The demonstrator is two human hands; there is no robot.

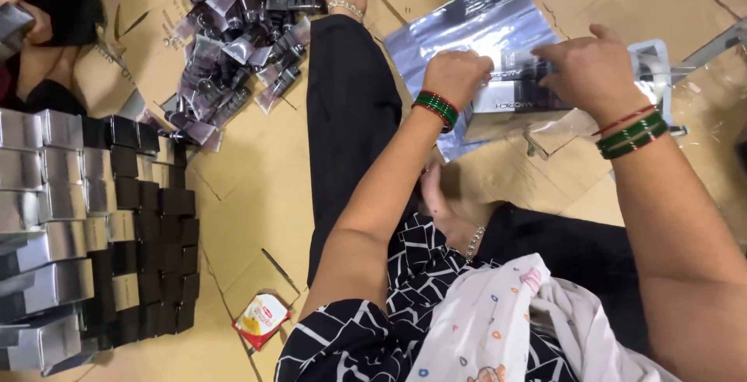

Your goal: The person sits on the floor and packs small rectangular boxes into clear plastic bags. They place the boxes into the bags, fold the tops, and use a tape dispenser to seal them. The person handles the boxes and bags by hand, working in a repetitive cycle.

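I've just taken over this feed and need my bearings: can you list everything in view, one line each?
Silvery plastic pouch: one, shiny silver, on the cardboard under both hands.
Small carton: one, dark and silver, held over the pouch.
Boxes: many, silver and black, stacked in rows at far left.
Tubes: a loose pile, dark with silver wrap, top centre.
Sachet: one, red, white and yellow, on the floor at bottom centre.
Cardboard sheets: several, brown, covering the floor.
Another person: one, dark clothes, top left corner.
Left hand: green and red bangles, grip on the carton's left end.
Right hand: green and red bangles, grip on its right end.
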